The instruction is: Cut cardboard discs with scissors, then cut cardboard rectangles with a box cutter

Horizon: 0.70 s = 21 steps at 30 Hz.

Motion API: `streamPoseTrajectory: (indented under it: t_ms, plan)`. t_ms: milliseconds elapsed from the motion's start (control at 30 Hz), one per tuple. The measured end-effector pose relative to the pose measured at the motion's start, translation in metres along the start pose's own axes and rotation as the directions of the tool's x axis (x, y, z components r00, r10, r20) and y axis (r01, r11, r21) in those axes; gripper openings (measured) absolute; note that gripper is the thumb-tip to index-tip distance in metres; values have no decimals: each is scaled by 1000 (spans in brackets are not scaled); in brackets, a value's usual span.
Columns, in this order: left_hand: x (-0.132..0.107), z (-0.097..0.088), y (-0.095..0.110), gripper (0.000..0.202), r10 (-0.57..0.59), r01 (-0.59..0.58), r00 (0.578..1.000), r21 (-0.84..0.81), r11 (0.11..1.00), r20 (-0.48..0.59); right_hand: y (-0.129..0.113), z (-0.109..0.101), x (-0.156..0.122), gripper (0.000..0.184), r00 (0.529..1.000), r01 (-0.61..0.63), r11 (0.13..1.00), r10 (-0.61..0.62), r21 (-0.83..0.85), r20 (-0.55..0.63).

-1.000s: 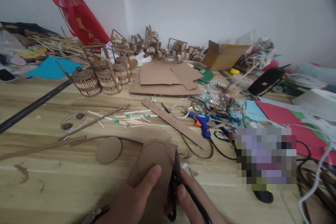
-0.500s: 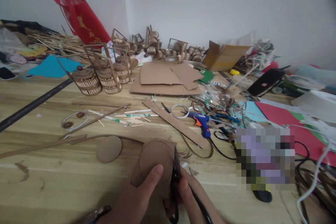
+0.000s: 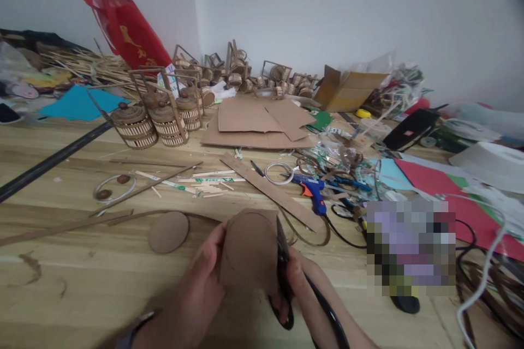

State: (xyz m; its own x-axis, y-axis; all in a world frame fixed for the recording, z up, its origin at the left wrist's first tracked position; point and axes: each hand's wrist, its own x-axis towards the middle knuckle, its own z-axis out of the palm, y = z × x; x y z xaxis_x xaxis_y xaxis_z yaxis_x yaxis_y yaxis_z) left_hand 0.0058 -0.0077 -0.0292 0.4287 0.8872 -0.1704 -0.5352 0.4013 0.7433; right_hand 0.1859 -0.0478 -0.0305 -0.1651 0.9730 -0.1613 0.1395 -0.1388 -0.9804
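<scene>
My left hand (image 3: 207, 262) grips the left edge of a brown cardboard piece (image 3: 250, 245) that has a circle drawn on it. In my right hand (image 3: 305, 283) is a pair of black-handled scissors (image 3: 283, 253), their blades along the cardboard's right edge. Whether the blades are parted I cannot tell. A cut cardboard disc (image 3: 168, 232) lies on the table to the left of my hands. Beyond the held piece rests a long cardboard strip (image 3: 270, 191), with a blue glue gun (image 3: 314, 192) beside it.
Small lidded bamboo baskets (image 3: 135, 125) with handles stand at the back left. Stacked cardboard sheets (image 3: 249, 114) lie at the middle back. A white ring (image 3: 279, 173), wooden sticks (image 3: 210, 188) and a black cable (image 3: 346, 237) are scattered nearer. Red paper (image 3: 429, 180) is at the right.
My left hand has shifted from over the cardboard's face to its left edge, and its thumb has come off the circle. The cardboard and scissors have moved slightly right.
</scene>
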Motion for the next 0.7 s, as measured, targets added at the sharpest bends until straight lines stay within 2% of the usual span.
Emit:
streamPoseTrajectory:
  t_ms: [67, 133, 233, 333, 467, 600, 700]
  plan:
    - [4, 0, 10, 61, -67, 67, 998, 9, 998, -11, 0, -2, 1, 74, 999, -16, 998, 18, -69, 38]
    - [7, 2, 18, 51, -190, 189, 982, 59, 980, 9, 0, -2, 1, 74, 998, -31, 991, 39, -131, 58]
    - [9, 5, 21, 34, -277, 275, 961, 122, 954, 2, 2, 0, 0, 76, 996, -46, 981, 61, -191, 72]
    - [8, 6, 15, 24, -279, 280, 960, 120, 953, -25, 4, 2, -2, 76, 994, -46, 981, 63, -187, 85]
    - [6, 6, 10, 28, -236, 241, 970, 93, 966, -55, 4, 3, -5, 76, 997, -20, 991, 30, -136, 74]
    - [6, 5, 8, 32, -237, 242, 969, 78, 967, -74, 10, 1, -4, 90, 995, 9, 991, 5, -130, 104]
    - [5, 4, 6, 32, -239, 246, 968, 85, 966, -79, 18, -1, -4, 99, 993, -53, 995, 62, -87, 99]
